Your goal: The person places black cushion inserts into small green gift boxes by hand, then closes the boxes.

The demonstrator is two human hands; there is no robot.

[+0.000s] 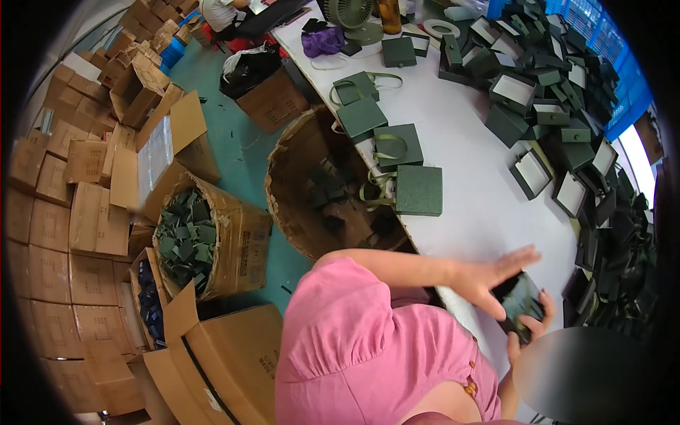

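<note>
While the small dark green cardboard box [523, 299] sits at four o'clock, the right hand [536, 328] has its grip closed around the lower edge, apparently steadying it; the left hand [482, 282] reaches across, grip open, fingers spread. At eleven o'clock from it, ribboned green square boxes [419, 191] line the white tabletop [482, 205], seemingly within reach.

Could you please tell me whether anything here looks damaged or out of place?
The open carton beside the table has a ragged, uneven rim, perhaps torn. The dark boxes on the right lie in a jumbled heap at all angles, unlike the row of green boxes.
</note>
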